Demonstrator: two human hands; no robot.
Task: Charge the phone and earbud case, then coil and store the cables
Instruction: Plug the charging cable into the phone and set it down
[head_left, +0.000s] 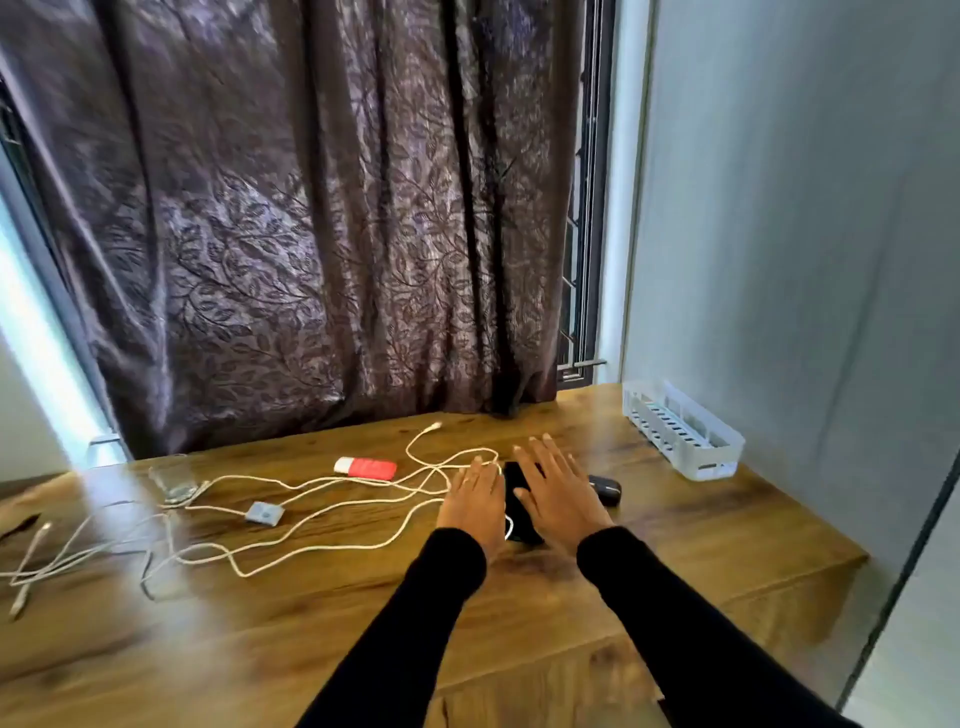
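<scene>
Two flat, empty-gripped hands, left hand (474, 493) and right hand (558, 488), flanking one phone (517, 499) among white cables (311, 530).

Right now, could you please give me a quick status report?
Left hand and right hand open, flat over the phone. White cables loose on the table. Nothing in the way.

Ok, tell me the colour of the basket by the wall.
The basket is white, seen in the head view.
</scene>
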